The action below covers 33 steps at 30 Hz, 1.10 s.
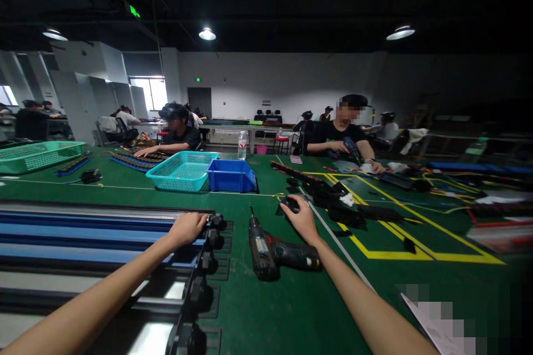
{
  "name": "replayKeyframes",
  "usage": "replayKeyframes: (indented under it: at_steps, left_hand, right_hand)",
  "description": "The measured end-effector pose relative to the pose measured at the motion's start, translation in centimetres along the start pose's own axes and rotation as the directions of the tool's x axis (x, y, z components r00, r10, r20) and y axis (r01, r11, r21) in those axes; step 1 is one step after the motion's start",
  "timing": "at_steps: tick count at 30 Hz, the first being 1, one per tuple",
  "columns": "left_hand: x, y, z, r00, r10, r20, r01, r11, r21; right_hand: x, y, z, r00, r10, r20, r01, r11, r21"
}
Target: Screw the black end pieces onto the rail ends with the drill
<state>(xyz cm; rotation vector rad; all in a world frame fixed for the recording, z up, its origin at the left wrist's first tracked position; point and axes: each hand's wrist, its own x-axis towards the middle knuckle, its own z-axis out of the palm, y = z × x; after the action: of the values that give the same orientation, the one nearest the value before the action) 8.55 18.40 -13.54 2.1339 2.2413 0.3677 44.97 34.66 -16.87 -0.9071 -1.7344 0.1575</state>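
My left hand [188, 228] is closed at the right end of the farthest long rail [104, 212], beside a black threaded fitting [217, 218]; its fingertips are partly hidden. Several more blue and silver rails with black end fittings lie side by side below it. My right hand [303, 217] is closed around a small black part [291, 204] on the green table [237, 310], thumb and fingers on either side of it. Between my hands a cordless drill [262, 252] lies on its side, bit pointing away, its grip close to my right wrist.
Ahead stand a turquoise basket [183, 172], a blue bin [231, 176] and a water bottle [242, 146]. At left is a green basket [41, 156]. Black strips and cables lie near yellow tape lines [400, 255] at right. A co-worker [345, 138] across the table holds a power drill.
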Motion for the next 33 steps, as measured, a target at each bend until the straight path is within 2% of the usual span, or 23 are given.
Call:
replayKeyframes:
  at_steps: [7,11,13,15,17,20,22,25,28,31,33]
  left_hand:
    - [0.0,0.1,0.0,1.000,0.006,0.003,-0.007,1.000,0.026]
    - [0.2,-0.1,0.2,1.000,0.010,0.002,-0.010,1.000,0.016]
    - [0.3,-0.3,0.4,1.000,0.008,-0.011,-0.008,1.000,0.000]
    - [0.3,-0.5,0.6,1.000,0.003,-0.026,-0.004,1.000,-0.031]
    - [0.3,-0.5,0.6,0.999,-0.001,-0.034,-0.001,0.998,-0.066]
    - [0.1,-0.2,0.4,0.999,-0.007,-0.036,0.003,0.995,-0.105]
    - [0.0,0.0,-0.1,0.999,-0.005,-0.033,0.000,0.991,-0.134]
    - [-0.3,0.0,-1.5,0.999,0.012,-0.041,-0.019,0.984,-0.180]
    - [-1.7,-0.5,-3.9,0.995,0.019,-0.095,-0.041,0.970,-0.238]
    - [-4.9,-2.0,-6.8,0.989,0.032,-0.145,-0.080,0.936,-0.342]
    - [-8.3,-3.9,-8.7,0.989,0.017,-0.144,-0.065,0.940,-0.335]
  right_hand:
    - [-0.1,-1.0,-0.6,0.998,-0.057,-0.010,0.056,0.998,-0.040]
    - [1.0,-2.0,-1.7,0.994,-0.017,-0.111,0.012,0.999,-0.053]
    - [2.0,-2.8,-2.7,0.992,0.016,-0.125,-0.024,0.998,-0.066]
    - [3.0,-3.9,-4.0,0.999,0.031,-0.032,-0.034,0.995,-0.092]
    - [3.8,-5.2,-5.3,0.989,0.024,0.145,-0.004,0.991,-0.132]
    - [4.2,-7.0,-7.1,0.925,0.034,0.380,0.055,0.974,-0.221]
    - [3.9,-7.7,-8.2,0.876,0.078,0.476,0.077,0.951,-0.299]
    - [3.1,-7.6,-9.6,0.821,0.190,0.538,0.059,0.909,-0.412]
    - [2.0,-6.3,-10.5,0.794,0.304,0.526,-0.005,0.869,-0.495]
    - [0.5,-4.8,-10.4,0.771,0.325,0.547,-0.025,0.874,-0.485]
    - [-0.5,-4.0,-9.8,0.769,0.280,0.574,-0.013,0.906,-0.424]
